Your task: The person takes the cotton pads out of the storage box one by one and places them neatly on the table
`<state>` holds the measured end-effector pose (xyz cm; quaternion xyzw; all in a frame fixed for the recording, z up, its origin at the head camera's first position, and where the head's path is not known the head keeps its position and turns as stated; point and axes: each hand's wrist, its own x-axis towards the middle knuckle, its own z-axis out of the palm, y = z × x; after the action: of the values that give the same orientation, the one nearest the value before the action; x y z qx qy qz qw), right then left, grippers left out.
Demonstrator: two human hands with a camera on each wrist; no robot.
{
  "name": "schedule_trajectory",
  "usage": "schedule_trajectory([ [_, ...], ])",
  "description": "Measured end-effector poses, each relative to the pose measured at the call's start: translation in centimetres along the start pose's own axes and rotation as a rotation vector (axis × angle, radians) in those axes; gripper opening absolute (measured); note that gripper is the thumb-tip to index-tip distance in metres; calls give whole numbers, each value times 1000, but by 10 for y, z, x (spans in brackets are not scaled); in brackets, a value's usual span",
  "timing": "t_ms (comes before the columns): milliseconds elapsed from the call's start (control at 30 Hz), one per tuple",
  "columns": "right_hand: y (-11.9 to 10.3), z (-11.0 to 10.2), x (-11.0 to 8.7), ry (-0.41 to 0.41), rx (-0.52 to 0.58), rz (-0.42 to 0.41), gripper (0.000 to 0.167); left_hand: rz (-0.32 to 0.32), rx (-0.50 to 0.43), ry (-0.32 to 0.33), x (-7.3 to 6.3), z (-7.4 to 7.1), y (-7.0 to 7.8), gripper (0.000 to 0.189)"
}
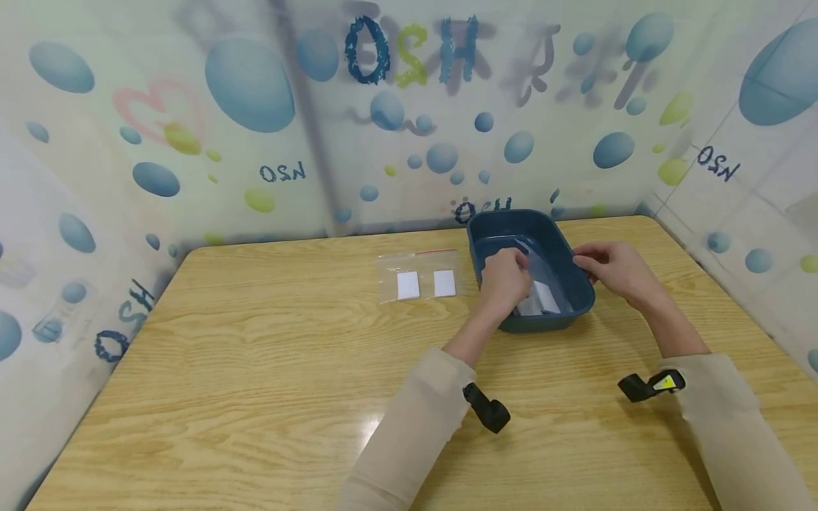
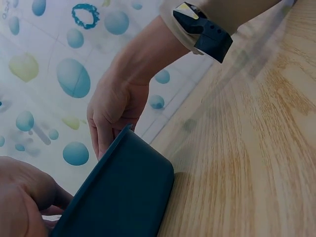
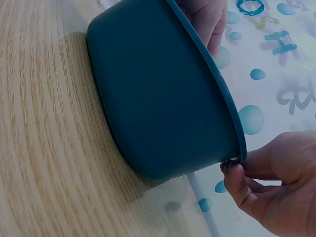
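Note:
A dark blue plastic basin point(image 1: 533, 323) stands at the back of the table, with clear bags and white pieces point(image 1: 543, 297) lying in it. My left hand point(image 1: 506, 278) reaches down inside it, fingers curled. The basin wall hides those fingertips from the left wrist view, where only the back of the left hand point(image 2: 24, 197) shows; I cannot tell what they hold. At the right side my right hand point(image 1: 613, 268) pinches the rim between thumb and fingers, as the right wrist view shows with the right hand point(image 3: 276, 185) at the rim's end.
Left of the basin lies a clear zip bag point(image 1: 427, 284) with two white squares in it, flat on the wooden table point(image 1: 255, 369). A printed curtain point(image 1: 345, 142) hangs right behind the table's back edge. Each sleeve carries a small black camera.

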<state>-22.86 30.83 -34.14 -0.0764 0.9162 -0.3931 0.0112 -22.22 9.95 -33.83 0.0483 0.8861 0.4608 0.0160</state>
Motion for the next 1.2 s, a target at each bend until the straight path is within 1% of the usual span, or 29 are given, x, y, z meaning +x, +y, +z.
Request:
schedule_trajectory([
  [100, 0, 0, 0, 3, 4, -4, 39, 5, -48, 23, 1, 1, -1, 13],
  [200, 0, 0, 0, 1, 7, -4, 39, 13, -78, 43, 1, 0, -2, 10],
  [333, -1, 0, 1, -1, 6, -8, 39, 53, -130, 73, 1, -4, -4, 10],
  [467, 0, -1, 1, -1, -1, -7, 39, 96, -210, 93, -1, -9, -7, 11],
  [600, 1, 0, 1, -5, 0, -2, 40, 125, -248, 118, -1, -12, -10, 11],
  [800, 2, -1, 2, -6, 2, 0, 40, 124, -303, 113, -3, -18, -12, 11],
  [1000, 2, -1, 2, -1, -3, -6, 40, 142, -365, 99, -4, -25, -13, 10],
  [1200, 2, 0, 1, -5, 0, -5, 39, 128, -368, 106, -6, -33, -16, 9],
])
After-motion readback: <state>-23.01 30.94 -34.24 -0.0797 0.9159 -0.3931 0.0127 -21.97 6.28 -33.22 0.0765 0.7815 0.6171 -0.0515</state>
